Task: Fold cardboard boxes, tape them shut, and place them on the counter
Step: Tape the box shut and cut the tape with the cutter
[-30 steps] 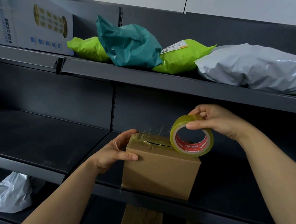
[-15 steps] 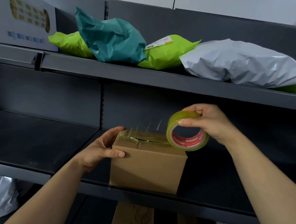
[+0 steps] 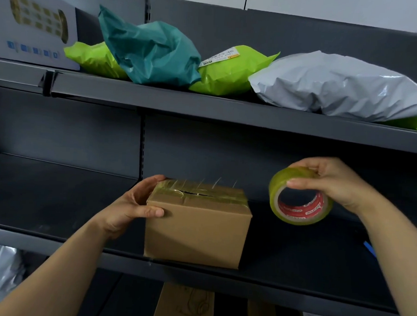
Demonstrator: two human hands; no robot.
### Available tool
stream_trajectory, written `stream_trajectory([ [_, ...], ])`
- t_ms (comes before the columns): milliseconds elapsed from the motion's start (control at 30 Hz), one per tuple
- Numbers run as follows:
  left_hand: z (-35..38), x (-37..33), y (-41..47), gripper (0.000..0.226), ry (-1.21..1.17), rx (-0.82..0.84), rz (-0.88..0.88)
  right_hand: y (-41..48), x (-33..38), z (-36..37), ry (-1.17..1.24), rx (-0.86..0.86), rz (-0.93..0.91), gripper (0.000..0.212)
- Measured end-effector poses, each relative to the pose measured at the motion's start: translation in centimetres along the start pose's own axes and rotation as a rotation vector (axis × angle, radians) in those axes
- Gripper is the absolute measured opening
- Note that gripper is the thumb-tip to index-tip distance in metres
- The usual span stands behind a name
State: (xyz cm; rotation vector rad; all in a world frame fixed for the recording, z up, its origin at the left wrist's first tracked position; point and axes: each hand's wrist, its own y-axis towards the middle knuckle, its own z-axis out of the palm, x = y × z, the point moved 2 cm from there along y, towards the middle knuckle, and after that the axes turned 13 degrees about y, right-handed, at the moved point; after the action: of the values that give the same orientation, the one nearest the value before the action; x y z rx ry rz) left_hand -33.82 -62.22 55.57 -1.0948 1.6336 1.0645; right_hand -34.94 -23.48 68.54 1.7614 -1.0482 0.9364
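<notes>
From the head view, our left hand (image 3: 132, 208) gripped the left end of the taped cardboard box (image 3: 197, 226) on the middle shelf (image 3: 293, 268), thumb on its near face. Our right hand (image 3: 333, 183) clasped the tape roll (image 3: 300, 196) in the air, apart from the box. We judged the box, sitting at the shelf's front lip, could tip off if nudged toward us. The slit under the tape looked partly open. Bare shelf lay left of our left hand; the upper shelf (image 3: 205, 108) limited lifting.
</notes>
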Motion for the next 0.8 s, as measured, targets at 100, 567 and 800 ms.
stream_trajectory([
  [100, 0.3, -0.3, -0.1, 0.119, 0.001, 0.001, 0.002, -0.5, -1.8, 0.1, 0.002, -0.021, 0.055, 0.048],
  [567, 0.5, -0.8, -0.4, 0.119, 0.008, 0.0, -0.017, -2.1, -7.1, 0.8, 0.03, 0.031, 0.218, 0.048],
  [800, 0.7, -1.0, -0.4, 0.12, 0.004, 0.003, -0.021, -2.7, -9.0, 1.6, 0.062, 0.047, 0.26, 0.05],
])
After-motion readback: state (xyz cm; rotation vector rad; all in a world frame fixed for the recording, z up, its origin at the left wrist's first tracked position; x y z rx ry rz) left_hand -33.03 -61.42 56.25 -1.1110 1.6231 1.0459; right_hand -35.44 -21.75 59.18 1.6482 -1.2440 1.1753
